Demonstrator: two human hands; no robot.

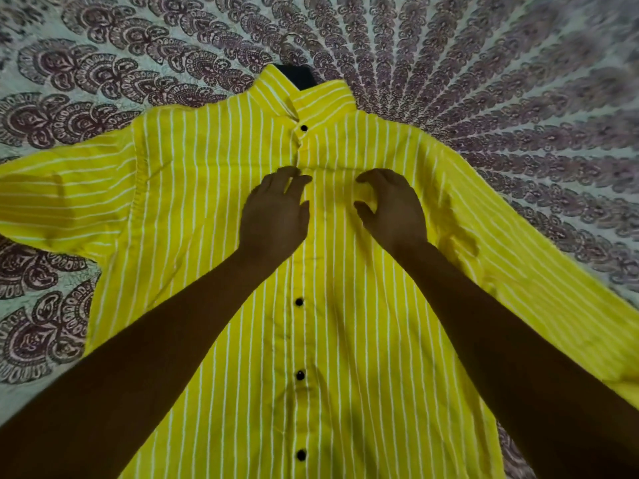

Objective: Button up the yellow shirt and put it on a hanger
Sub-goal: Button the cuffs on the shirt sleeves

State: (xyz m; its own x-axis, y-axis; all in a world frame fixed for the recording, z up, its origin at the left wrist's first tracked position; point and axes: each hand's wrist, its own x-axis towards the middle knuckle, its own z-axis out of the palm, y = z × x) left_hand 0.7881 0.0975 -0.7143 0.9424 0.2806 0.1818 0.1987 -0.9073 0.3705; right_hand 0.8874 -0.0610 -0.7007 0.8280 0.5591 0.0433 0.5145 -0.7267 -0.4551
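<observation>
On 1 yellow shirt (363,305), 4 buttons (299,301) showing, left hand (276,216) lies flat, right hand (394,209) pinches cloth.

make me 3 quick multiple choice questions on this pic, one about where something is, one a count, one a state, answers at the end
1. Where on the yellow shirt are the hands?
A. on the collar
B. on the chest, either side of the front opening
C. on the hem

2. How many black buttons show?
A. two
B. four
C. six

3. How does the shirt lie?
A. folded in a pile
B. hanging in the air
C. spread flat, front up, on the patterned bedspread

Answers:
1 B: the left hand and right hand sit below the top button.
2 B: one shows at the neck and three lower down the front.
3 C: the front and both sleeves are laid out on the cloth.
</observation>
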